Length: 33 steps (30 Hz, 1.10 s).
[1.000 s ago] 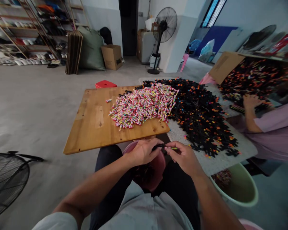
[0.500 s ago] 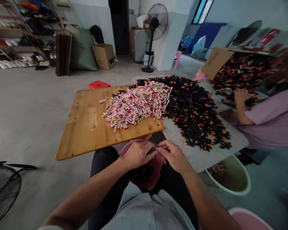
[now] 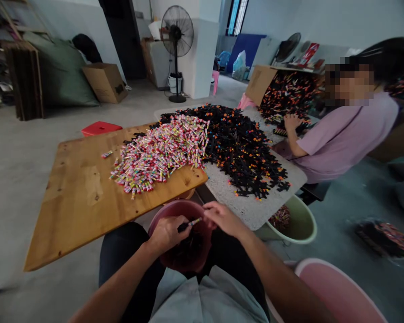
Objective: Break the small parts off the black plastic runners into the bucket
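My left hand [image 3: 170, 232] is closed on a small black piece with a thin, colourful printed tube [image 3: 195, 221] sticking out of it toward the right. My right hand [image 3: 220, 219] is just beyond the tube's free end, its fingers bent and somewhat apart, with nothing visible in them. Both hands are over a reddish bucket [image 3: 155, 220] between my knees, with dark pieces inside. Ahead, a pile of pink-and-white printed tubes [image 3: 161, 152] lies on a wooden board [image 3: 77, 188]. Beside it spreads a heap of black pieces with orange and other bright tips [image 3: 242, 148].
The black heap rests on a grey tabletop [image 3: 235, 204]. A co-worker in a pink shirt [image 3: 346, 130] sits at the right, one hand at another pile [image 3: 289, 96]. A green basin [image 3: 306, 224] and a pink tub [image 3: 336, 291] stand at lower right. A red stool [image 3: 101, 128] is behind the board.
My view has turned right. My hands, earlier together, have separated a little; the printed tube in the left hand now shows, and my right hand has come off its end.
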{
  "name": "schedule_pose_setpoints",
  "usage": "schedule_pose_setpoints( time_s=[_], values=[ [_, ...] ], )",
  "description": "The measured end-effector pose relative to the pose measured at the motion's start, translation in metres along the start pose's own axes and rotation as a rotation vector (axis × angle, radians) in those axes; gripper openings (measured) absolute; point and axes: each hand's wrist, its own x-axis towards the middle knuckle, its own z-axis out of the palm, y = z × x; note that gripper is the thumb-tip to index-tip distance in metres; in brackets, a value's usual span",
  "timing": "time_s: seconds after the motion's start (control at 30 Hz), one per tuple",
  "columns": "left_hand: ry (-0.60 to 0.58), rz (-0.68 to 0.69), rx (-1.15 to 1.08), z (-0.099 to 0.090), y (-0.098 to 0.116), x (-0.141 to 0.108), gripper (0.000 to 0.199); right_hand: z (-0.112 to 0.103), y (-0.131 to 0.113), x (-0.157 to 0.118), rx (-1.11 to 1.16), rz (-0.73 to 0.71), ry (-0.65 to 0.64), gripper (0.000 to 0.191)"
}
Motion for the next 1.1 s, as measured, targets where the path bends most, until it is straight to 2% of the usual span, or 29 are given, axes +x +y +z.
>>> schedule_pose_setpoints(
  time_s=[0.1,0.13,0.23,0.33,0.47,0.57,0.63,0.73,0.77,0.83,0.9,0.93,0.97,1.03,1.1],
  values=[
    [-0.183,-0.079,0.023,0.007,-0.014,-0.007,0.029,-0.059,0.017,0.009,-0.556,0.047,0.455,0.023],
    [-0.240,-0.086,0.023,0.009,-0.019,-0.009,0.030,-0.077,0.023,0.011,-0.721,0.103,0.528,0.022],
    [-0.304,-0.089,0.001,0.011,-0.027,-0.006,0.038,-0.113,0.042,0.013,-1.005,0.263,0.521,0.029],
    [-0.229,-0.093,-0.064,0.003,-0.022,0.011,0.039,-0.120,0.054,0.013,-1.108,0.220,0.441,0.028],
    [-0.171,-0.071,-0.260,-0.010,0.003,0.043,0.035,-0.108,0.054,0.016,-1.158,0.070,0.286,0.020],
    [-0.145,-0.057,-0.444,-0.009,0.023,0.064,0.034,-0.097,0.046,0.019,-1.185,0.028,0.189,0.022],
    [-0.119,-0.121,-0.607,0.000,0.030,0.074,0.038,-0.088,0.037,0.021,-1.197,-0.047,0.137,0.020],
    [-0.113,-0.353,-0.988,0.015,0.032,0.086,0.050,-0.065,0.022,0.025,-1.180,-0.230,0.065,0.019],
    [-0.153,-0.432,-1.148,0.018,0.030,0.089,0.055,-0.054,0.016,0.026,-1.169,-0.299,0.042,0.019],
    [-0.309,-0.520,-1.451,0.022,0.023,0.092,0.067,-0.029,0.006,0.029,-1.151,-0.432,-0.013,0.018],
    [-0.446,-0.538,-1.643,0.023,0.013,0.091,0.072,-0.003,-0.002,0.032,-1.139,-0.560,-0.089,0.016],
    [-0.446,-0.548,-1.683,0.022,0.006,0.089,0.068,0.009,-0.005,0.034,-1.118,-0.622,-0.133,0.015],
    [-0.389,-0.568,-1.694,0.020,-0.001,0.087,0.061,0.019,-0.007,0.038,-1.075,-0.680,-0.174,0.015],
    [-0.196,-0.619,-1.664,0.015,-0.015,0.078,0.047,0.029,-0.011,0.051,-0.929,-0.743,-0.193,0.015],
    [-0.046,-0.634,-1.607,0.006,-0.027,0.067,0.042,0.028,-0.018,0.076,-0.785,-0.674,-0.068,0.018]
  ],
)
